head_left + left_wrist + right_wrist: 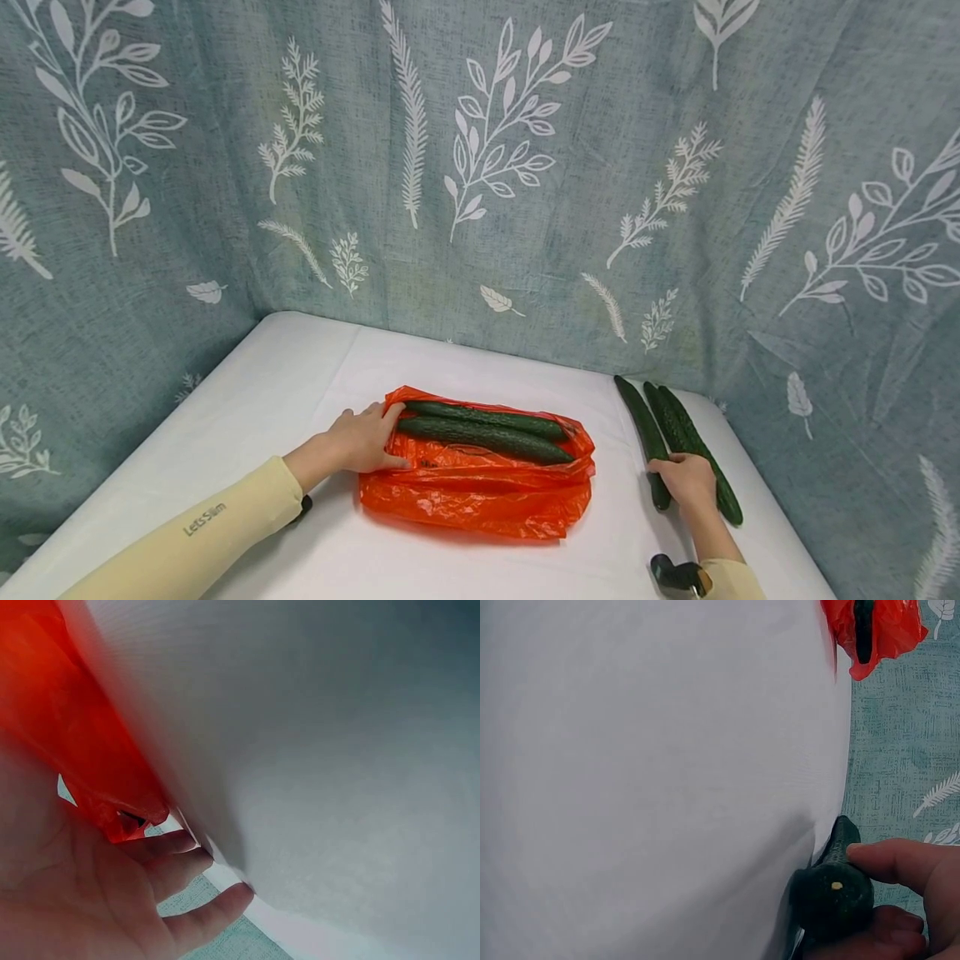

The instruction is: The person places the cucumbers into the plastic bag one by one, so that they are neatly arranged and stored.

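Observation:
An orange-red plastic bag [480,500] lies on the table, with two dark green cucumbers [480,439] in its wide mouth. At the bag's left end, my left hand [367,439] touches the rim with its thumb and index finger spread apart. The left wrist view shows the other fingers [217,911] of that hand fairly straight, by the tabletop. On the right, my right hand [688,479] grips a cucumber [637,412] near its close end, thumb on one side and fingers on the other. Two more cucumbers [693,442] lie side by side just right of it, partly covered by that hand.
A white cloth covers the table [300,375]. Grey-green curtains [525,275] with white leaf prints hang behind it and along both sides. Each wrist wears a dark device; the right one [675,573] shows near the table's front.

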`<move>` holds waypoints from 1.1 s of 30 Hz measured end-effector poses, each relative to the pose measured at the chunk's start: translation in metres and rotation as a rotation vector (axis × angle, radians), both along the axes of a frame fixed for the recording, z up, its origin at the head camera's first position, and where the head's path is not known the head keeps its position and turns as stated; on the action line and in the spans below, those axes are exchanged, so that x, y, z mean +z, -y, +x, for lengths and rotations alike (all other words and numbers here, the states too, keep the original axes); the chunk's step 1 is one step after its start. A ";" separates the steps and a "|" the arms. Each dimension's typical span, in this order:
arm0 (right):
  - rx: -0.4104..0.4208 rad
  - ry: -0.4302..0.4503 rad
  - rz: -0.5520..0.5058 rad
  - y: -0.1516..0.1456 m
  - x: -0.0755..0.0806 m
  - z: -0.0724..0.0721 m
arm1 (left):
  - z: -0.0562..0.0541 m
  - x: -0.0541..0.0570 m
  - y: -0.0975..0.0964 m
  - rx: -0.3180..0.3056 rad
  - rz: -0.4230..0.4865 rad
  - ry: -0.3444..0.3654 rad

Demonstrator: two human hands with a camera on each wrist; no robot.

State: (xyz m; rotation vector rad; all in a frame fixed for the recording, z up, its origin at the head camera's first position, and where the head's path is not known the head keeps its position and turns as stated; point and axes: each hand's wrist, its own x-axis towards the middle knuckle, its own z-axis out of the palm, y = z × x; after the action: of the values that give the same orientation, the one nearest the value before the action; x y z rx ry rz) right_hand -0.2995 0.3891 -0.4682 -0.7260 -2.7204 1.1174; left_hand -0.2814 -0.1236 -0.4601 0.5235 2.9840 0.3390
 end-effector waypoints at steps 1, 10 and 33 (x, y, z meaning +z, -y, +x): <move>-0.003 0.003 -0.009 0.000 0.000 0.000 | 0.000 0.000 0.000 0.002 -0.002 0.003; -0.039 0.006 -0.059 0.003 0.000 0.003 | -0.002 -0.001 -0.001 0.003 -0.001 0.014; 0.014 0.015 -0.014 0.002 -0.003 0.004 | -0.001 -0.001 0.000 0.008 -0.011 0.016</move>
State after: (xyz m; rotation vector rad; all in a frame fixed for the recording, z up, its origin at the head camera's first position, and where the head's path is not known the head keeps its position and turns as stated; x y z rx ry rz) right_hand -0.2953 0.3869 -0.4714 -0.7221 -2.7369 1.1395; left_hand -0.2824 -0.1231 -0.4608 0.5056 2.9717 0.3252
